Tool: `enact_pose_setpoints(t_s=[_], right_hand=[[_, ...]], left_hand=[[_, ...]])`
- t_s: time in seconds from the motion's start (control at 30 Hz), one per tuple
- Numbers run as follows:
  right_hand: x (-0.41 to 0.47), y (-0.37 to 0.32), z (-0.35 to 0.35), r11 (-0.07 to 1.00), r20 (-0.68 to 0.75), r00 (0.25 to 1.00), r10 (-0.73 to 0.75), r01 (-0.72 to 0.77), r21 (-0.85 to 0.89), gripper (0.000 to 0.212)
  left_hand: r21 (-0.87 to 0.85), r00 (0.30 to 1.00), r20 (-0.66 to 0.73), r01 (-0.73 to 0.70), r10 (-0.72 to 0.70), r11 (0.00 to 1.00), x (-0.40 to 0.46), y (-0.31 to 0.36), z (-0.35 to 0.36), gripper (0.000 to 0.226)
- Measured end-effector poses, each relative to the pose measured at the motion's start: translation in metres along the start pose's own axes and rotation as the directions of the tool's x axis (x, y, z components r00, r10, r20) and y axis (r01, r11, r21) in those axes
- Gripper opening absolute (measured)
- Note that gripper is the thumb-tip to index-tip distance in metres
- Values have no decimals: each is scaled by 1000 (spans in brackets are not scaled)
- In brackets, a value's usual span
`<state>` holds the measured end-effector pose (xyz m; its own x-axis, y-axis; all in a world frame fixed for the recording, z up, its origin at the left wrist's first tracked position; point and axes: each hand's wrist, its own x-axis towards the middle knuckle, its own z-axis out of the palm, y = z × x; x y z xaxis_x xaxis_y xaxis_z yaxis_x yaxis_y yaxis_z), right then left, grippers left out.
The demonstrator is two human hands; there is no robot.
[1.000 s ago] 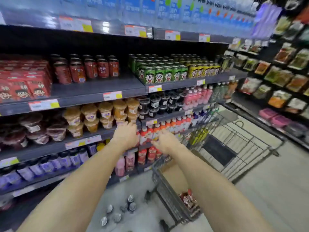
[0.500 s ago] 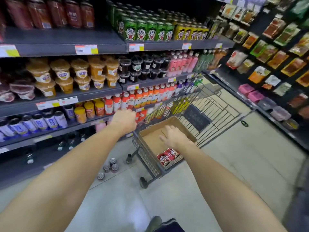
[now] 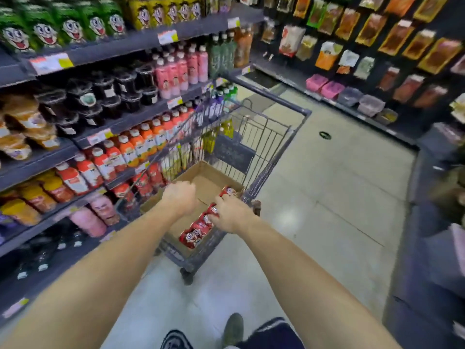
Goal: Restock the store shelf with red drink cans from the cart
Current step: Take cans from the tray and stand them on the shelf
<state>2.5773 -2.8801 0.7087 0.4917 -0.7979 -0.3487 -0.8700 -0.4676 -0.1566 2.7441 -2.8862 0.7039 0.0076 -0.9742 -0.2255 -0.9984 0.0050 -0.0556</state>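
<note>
Over the cart, both your hands now lowered from the shelf, right hand gripping the red drink cans in the cardboard box, left hand curled above it holding nothing, juice bottles on the shelf just left.
</note>
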Motion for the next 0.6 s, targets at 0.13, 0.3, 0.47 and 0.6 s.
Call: enact_pose_setpoints(t_s=[0.13, 0.3, 0.47, 0.6], right_hand=[[11, 47, 5, 999, 3, 1000, -2, 1, 49, 53], [33, 82, 2, 998, 34, 999, -34, 32, 58, 52], [70, 97, 4, 995, 82, 992, -92, 89, 34, 56], [107, 105, 8, 989, 124, 981, -147, 147, 10, 55]], left_hand=[[-1, 996, 73, 58, -58, 998, 18, 26, 9, 37], [-17, 978, 156, 140, -136, 990, 24, 40, 27, 33], [5, 953, 240, 192, -188, 981, 41, 39, 50, 34], [4, 909, 349, 243, -229, 970, 66, 39, 82, 32]])
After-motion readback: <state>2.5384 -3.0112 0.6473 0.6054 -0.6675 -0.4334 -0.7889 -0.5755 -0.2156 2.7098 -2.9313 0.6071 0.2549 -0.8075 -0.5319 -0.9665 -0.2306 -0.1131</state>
